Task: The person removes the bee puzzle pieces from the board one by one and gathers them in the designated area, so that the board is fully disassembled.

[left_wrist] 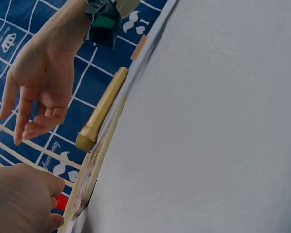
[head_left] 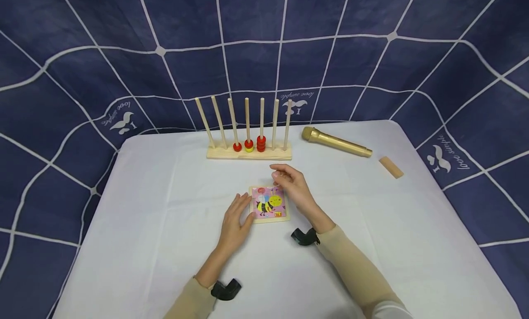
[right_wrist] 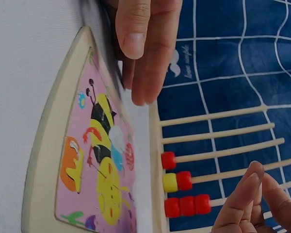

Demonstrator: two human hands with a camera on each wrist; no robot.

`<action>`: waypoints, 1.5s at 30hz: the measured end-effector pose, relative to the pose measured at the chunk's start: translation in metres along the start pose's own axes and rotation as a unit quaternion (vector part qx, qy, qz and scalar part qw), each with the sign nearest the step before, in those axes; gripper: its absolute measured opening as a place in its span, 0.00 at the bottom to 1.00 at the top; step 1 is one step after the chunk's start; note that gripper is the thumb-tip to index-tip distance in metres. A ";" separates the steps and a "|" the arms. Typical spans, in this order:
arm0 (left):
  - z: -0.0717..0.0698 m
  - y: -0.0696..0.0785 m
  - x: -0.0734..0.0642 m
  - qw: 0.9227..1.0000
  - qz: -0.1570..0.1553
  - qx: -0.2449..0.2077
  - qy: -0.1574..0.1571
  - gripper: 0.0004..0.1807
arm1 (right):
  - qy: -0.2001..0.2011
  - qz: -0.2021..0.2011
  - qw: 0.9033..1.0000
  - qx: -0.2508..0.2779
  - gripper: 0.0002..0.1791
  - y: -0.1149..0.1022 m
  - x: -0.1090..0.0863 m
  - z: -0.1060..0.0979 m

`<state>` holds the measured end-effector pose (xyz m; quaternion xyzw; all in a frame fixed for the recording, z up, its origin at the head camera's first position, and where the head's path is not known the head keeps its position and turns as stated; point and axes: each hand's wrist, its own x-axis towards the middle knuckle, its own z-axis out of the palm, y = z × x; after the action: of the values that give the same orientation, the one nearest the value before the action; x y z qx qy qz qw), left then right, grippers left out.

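A square wooden jigsaw puzzle [head_left: 270, 204] with a bee picture lies flat on the white table, its pieces sitting within a pale wooden frame. My left hand [head_left: 236, 222] lies along the puzzle's left side, fingers extended and thumb near the lower left corner. Over the upper right corner hovers my right hand [head_left: 294, 187], its fingers loosely bent and nothing visible in them. In the right wrist view the puzzle board [right_wrist: 43, 160] stands out large, with the left hand [right_wrist: 148, 48] beyond it. The left wrist view shows the right hand [left_wrist: 43, 82] raised with relaxed fingers.
Behind the puzzle stands a wooden peg rack [head_left: 248, 156] with several upright rods; red beads [head_left: 261, 143] and a yellow bead [head_left: 249, 149] sit on three of them. To the right lie a gold microphone [head_left: 339, 143] and a small wooden block [head_left: 391, 167]. A blue checked cloth [head_left: 256, 66] hangs around the table.
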<state>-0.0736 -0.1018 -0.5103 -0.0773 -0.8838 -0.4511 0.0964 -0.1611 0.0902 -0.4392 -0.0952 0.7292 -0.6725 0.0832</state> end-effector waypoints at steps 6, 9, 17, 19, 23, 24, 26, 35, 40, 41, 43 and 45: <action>0.002 0.002 0.000 0.999 0.010 0.051 -0.008 0.25 | -0.014 0.006 1.000 -0.003 0.21 0.010 0.007 0.006; 0.002 0.004 0.000 0.997 0.011 0.072 -0.011 0.23 | -0.015 0.016 1.000 -0.008 0.21 0.015 0.011 0.007; 0.004 0.004 0.000 0.995 0.019 0.102 -0.006 0.21 | -0.010 0.006 0.995 -0.100 0.18 0.035 0.015 0.013; 0.004 0.003 -0.001 0.994 0.021 0.107 -0.006 0.21 | -0.013 -0.005 0.993 -0.121 0.18 0.039 0.015 0.015; 0.002 0.002 -0.002 0.993 0.023 0.112 -0.005 0.21 | -0.025 -0.031 0.986 -0.162 0.17 0.044 0.015 0.021; 0.002 0.002 -0.002 0.993 0.023 0.113 -0.005 0.21 | -0.027 -0.037 0.984 -0.173 0.16 0.045 0.015 0.022; 0.001 0.002 -0.002 0.993 0.025 0.112 -0.006 0.21 | -0.027 -0.049 0.979 -0.195 0.15 0.048 0.016 0.024; 0.001 0.002 0.000 0.993 0.025 0.112 -0.008 0.21 | -0.021 -0.093 0.959 -0.267 0.14 0.060 0.019 0.027; 0.002 0.000 0.000 0.993 0.028 0.111 -0.005 0.21 | -0.022 -0.101 0.949 -0.298 0.15 0.060 0.019 0.028; 0.002 0.000 0.000 0.993 0.028 0.111 -0.005 0.21 | -0.021 -0.101 0.948 -0.303 0.16 0.060 0.019 0.028; 0.003 0.000 0.001 0.993 0.030 0.111 -0.004 0.21 | -0.021 -0.103 0.945 -0.310 0.16 0.059 0.019 0.028; 0.003 -0.001 0.001 0.993 0.030 0.112 -0.003 0.21 | -0.020 -0.105 0.942 -0.318 0.15 0.060 0.018 0.028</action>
<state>-0.0749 -0.0998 -0.5131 -0.0941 -0.9264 -0.3458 0.1155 -0.1731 0.0635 -0.5007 -0.2062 0.8892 -0.4083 -0.0077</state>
